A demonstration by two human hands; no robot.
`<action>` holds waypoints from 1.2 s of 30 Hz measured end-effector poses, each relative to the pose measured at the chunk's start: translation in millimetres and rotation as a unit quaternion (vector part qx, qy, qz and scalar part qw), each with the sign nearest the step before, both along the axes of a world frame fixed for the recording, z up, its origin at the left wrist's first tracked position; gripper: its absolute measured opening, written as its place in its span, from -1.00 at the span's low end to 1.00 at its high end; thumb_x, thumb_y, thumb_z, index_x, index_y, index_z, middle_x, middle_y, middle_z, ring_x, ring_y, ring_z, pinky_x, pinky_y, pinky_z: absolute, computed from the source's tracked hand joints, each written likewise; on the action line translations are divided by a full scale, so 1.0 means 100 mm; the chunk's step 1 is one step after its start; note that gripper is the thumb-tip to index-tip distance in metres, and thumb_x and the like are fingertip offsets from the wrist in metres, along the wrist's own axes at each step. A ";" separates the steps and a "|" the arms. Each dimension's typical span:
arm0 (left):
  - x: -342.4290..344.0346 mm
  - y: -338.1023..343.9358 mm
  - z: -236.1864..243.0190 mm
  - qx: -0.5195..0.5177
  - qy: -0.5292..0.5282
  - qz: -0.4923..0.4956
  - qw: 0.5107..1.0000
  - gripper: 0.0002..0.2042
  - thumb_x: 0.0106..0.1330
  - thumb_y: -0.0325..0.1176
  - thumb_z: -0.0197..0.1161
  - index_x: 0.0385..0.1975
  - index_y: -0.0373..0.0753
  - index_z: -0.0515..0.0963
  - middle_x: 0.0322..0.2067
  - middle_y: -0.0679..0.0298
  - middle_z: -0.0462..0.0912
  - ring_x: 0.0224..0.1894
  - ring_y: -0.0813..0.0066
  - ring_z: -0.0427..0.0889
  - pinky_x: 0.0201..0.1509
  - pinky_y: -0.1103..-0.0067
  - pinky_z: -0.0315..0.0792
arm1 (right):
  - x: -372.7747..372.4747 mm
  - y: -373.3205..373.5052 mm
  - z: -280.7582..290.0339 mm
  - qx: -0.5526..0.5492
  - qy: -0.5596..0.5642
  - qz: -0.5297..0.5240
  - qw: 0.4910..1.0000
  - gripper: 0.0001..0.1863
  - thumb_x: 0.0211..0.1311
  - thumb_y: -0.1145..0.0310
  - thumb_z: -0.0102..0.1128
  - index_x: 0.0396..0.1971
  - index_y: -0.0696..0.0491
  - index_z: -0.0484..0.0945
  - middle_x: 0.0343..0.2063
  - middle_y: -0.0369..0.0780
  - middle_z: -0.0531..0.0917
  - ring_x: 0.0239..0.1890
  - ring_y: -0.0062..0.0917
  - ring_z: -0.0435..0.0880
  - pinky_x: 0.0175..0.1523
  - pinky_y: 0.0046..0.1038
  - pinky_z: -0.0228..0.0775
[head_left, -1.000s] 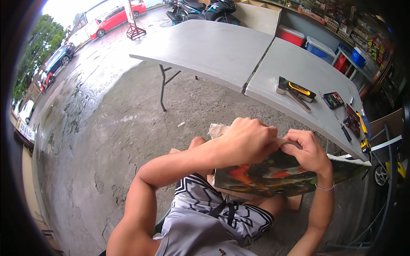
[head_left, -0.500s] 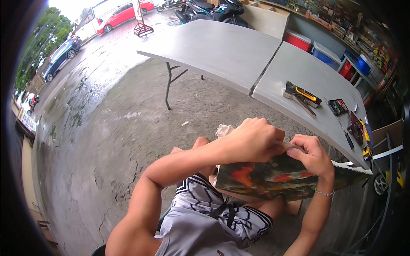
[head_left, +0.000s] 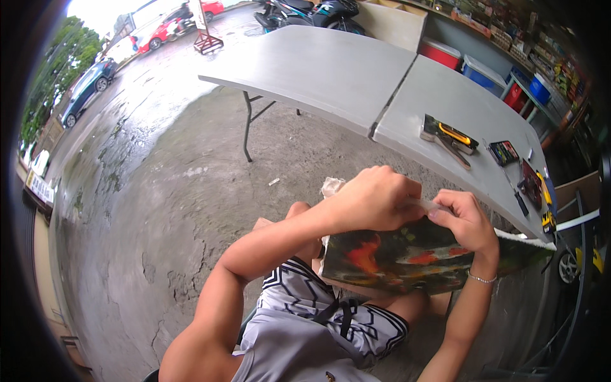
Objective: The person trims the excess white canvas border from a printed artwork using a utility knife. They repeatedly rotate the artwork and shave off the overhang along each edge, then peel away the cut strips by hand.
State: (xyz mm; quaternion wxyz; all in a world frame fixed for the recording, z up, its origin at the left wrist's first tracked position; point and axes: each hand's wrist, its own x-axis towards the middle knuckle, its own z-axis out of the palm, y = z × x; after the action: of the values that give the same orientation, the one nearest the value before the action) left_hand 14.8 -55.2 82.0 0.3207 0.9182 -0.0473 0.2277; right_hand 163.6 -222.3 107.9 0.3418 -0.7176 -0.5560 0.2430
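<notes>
A canvas painted in dark green with orange and red patches (head_left: pixel 414 264) stands tilted across my lap, its long upper edge facing the table. Over that edge my left hand (head_left: pixel 385 198) is closed, knuckles up, on a pale strip of the canvas margin (head_left: pixel 423 205). Close beside it my right hand (head_left: pixel 464 219) pinches the same strip between thumb and bent fingers. A short pale length shows between the two hands. White ragged cloth (head_left: pixel 332 186) sticks out past the canvas's left corner. My left fingertips are mostly hidden.
Beyond the canvas stands a grey folding table (head_left: pixel 312 63). On its right part lie a yellow-and-black hand tool (head_left: pixel 455 135), a dark case of small bits (head_left: pixel 504 153) and a black-handled screwdriver (head_left: pixel 520 202). Coolers (head_left: pixel 440 54), a motorcycle (head_left: pixel 312 16) and stocked shelves (head_left: pixel 541 57) are behind.
Both hands have risen slightly, still on the canvas margin, and more of the painted face shows beneath them. A motorcycle now appears by the red car in the background.
</notes>
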 end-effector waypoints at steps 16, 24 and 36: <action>0.08 -0.06 0.15 0.005 0.110 0.002 0.994 -0.80 0.23 -0.31 0.25 -0.36 -0.36 0.60 -0.57 0.05 0.61 -0.50 0.30 0.64 -0.36 0.50 0.46 | 0.14 -0.04 -0.17 0.001 0.080 0.025 0.996 -0.77 0.27 0.41 0.07 -0.26 0.29 0.56 -0.41 -0.34 0.61 -0.30 -0.76 0.47 -0.13 -0.63 0.35; 0.07 -0.13 0.09 0.019 0.043 0.017 0.999 -0.76 0.22 -0.25 0.23 -0.53 -0.32 0.56 -0.64 0.01 0.55 -0.53 -0.06 0.56 -0.44 0.28 0.43 | 0.09 -0.02 -0.12 -0.031 0.036 0.026 0.999 -0.78 0.25 0.38 0.16 -0.35 0.28 0.57 -0.51 -0.38 0.58 -0.36 -0.79 0.43 -0.20 -0.63 0.35; 0.07 -0.19 0.06 0.109 0.004 0.038 0.993 -0.77 0.23 -0.30 0.19 -0.56 -0.32 0.47 -0.65 -0.03 0.53 -0.53 -0.09 0.54 -0.45 0.21 0.41 | 0.01 -0.04 -0.16 0.085 -0.030 0.012 0.996 -0.76 0.19 0.34 0.18 -0.39 0.27 0.56 -0.64 -0.04 0.51 -0.56 -0.61 0.40 -0.37 -0.42 0.35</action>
State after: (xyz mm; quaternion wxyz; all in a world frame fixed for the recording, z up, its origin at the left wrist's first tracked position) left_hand 21.4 -74.4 88.1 0.2098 0.9499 -0.0359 0.2290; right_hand 164.2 -226.0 91.7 0.3812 -0.6864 -0.5934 0.1772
